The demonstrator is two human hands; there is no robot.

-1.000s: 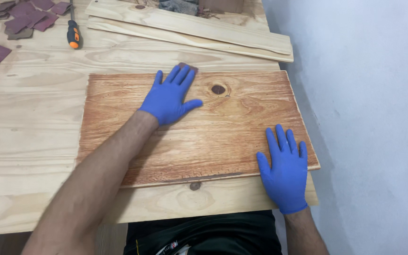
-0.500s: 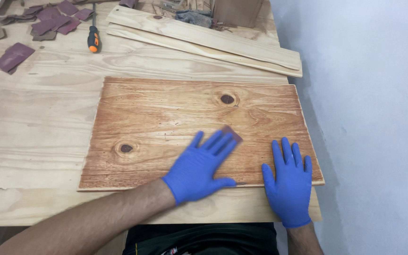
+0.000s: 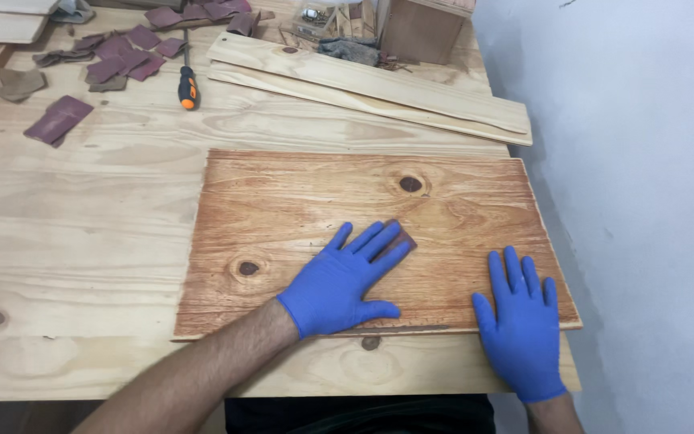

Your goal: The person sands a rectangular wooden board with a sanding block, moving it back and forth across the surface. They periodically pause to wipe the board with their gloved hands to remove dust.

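Observation:
A reddish-brown stained wooden board (image 3: 299, 193) with two dark knots lies flat on the pale plywood table (image 3: 66, 225). My left hand (image 3: 339, 281), in a blue glove, lies flat on the board's near middle. Its fingers press a small piece of maroon sandpaper (image 3: 402, 238), of which only a corner shows past the fingertips. My right hand (image 3: 521, 325), also in a blue glove, rests palm-down with fingers apart over the board's near right corner and the table edge. It holds nothing.
Two long pale planks (image 3: 379, 88) lie beyond the board. An orange-and-black screwdriver (image 3: 188, 87) and several loose sandpaper pieces (image 3: 122, 56) sit at the back left. A wooden box (image 3: 423, 28) stands at the back. A white wall (image 3: 644, 201) runs along the table's right side.
My left hand has slid the sandpaper from the board's far edge back to its near middle. The right hand stays on the near right corner. The view has shifted.

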